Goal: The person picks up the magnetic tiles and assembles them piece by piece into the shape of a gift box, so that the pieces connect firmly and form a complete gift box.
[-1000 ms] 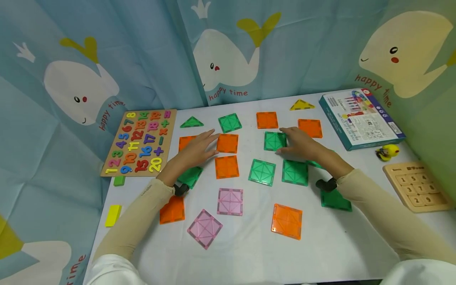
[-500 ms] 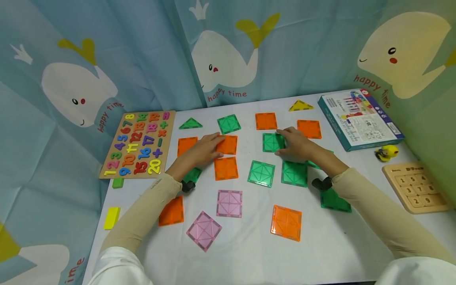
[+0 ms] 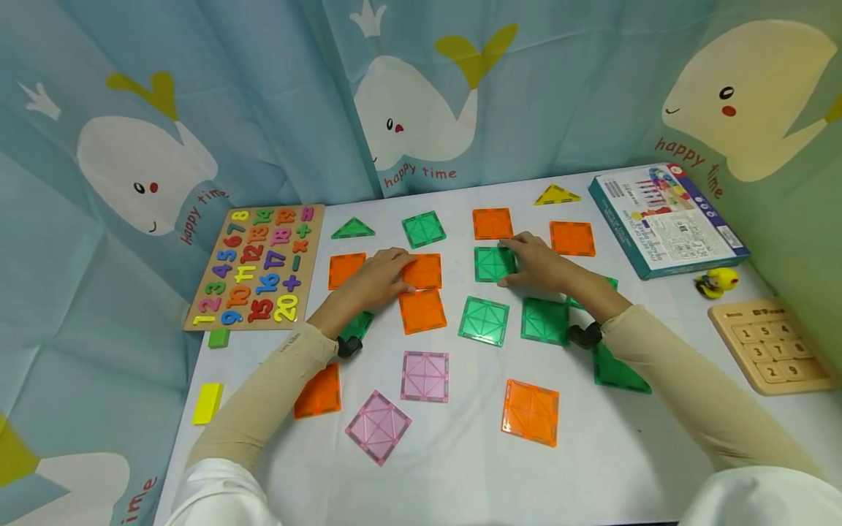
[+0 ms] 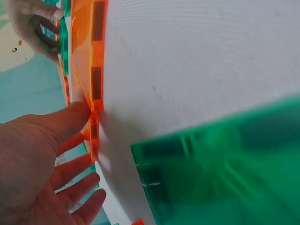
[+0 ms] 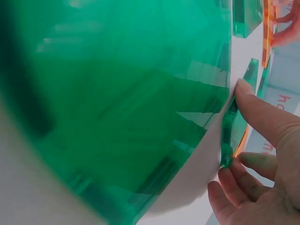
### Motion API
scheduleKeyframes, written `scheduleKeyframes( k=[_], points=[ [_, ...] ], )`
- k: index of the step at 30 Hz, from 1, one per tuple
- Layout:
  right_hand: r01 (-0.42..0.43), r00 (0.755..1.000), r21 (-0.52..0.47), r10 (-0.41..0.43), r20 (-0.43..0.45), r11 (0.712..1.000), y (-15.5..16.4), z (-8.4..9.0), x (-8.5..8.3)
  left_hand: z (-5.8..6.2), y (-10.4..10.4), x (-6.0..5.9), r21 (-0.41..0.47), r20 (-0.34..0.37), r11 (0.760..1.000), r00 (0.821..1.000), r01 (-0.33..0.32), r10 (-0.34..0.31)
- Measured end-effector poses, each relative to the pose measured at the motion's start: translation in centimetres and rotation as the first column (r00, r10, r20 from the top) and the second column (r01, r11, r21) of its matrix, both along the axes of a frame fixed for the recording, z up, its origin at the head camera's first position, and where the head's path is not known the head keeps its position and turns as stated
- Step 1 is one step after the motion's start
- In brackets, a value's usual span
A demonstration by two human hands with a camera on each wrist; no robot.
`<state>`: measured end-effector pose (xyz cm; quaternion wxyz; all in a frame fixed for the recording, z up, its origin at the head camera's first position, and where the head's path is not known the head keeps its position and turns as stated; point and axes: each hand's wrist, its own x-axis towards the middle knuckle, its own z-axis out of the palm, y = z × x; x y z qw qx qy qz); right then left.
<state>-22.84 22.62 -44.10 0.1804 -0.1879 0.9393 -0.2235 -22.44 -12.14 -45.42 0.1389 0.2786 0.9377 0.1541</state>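
Observation:
In the head view my left hand (image 3: pixel 378 277) pinches an orange translucent square magnetic tile (image 3: pixel 422 271) at its left side. Thumb and fingers of that hand (image 4: pixel 40 159) span the tile's edge (image 4: pixel 94 136) in the left wrist view. Just below it, a second orange tile (image 3: pixel 423 312) lies slightly turned, edge against edge. My right hand (image 3: pixel 536 264) holds a green square tile (image 3: pixel 492 264) flat on the table, thumb on the near edge and fingers on the far edge. The right wrist view shows this green tile (image 5: pixel 228 136) between thumb and fingers.
Around the hands lie more green tiles (image 3: pixel 484 321), orange tiles (image 3: pixel 530 412) and pink tiles (image 3: pixel 425 376). A number board (image 3: pixel 305 292) stands back left. At right are a boxed set (image 3: pixel 671 219), a yellow toy figure (image 3: pixel 715 282) and a wooden number puzzle (image 3: pixel 730 325).
My left hand has closed in on the orange tile, which shifted slightly right; the orange tile below it turned a little. My right hand has slid the green tile left.

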Motion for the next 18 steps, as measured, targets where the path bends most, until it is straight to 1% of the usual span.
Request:
scheduleKeyframes(
  k=[4,9,15,18],
  points=[
    [-0.005,1.000,-0.010,0.005,0.005,1.000,-0.6,-0.1,-0.3,-0.1,0.4,-0.1,0.012,0.008,1.000,1.000,-0.015,0.015],
    [-0.009,1.000,-0.017,0.009,0.007,1.000,-1.1,-0.2,-0.5,-0.3,0.8,0.0,0.013,-0.003,0.999,0.999,-0.032,0.032],
    [-0.023,1.000,-0.068,0.024,0.010,0.997,-1.8,-0.2,-0.7,-0.4,1.3,0.3,0.023,0.038,0.998,0.998,-0.055,0.054],
    [-0.031,0.999,-0.071,0.032,0.008,0.997,-2.0,-0.2,-0.9,-0.5,1.3,0.5,0.009,0.030,0.998,0.998,-0.055,0.054]
  ],
)
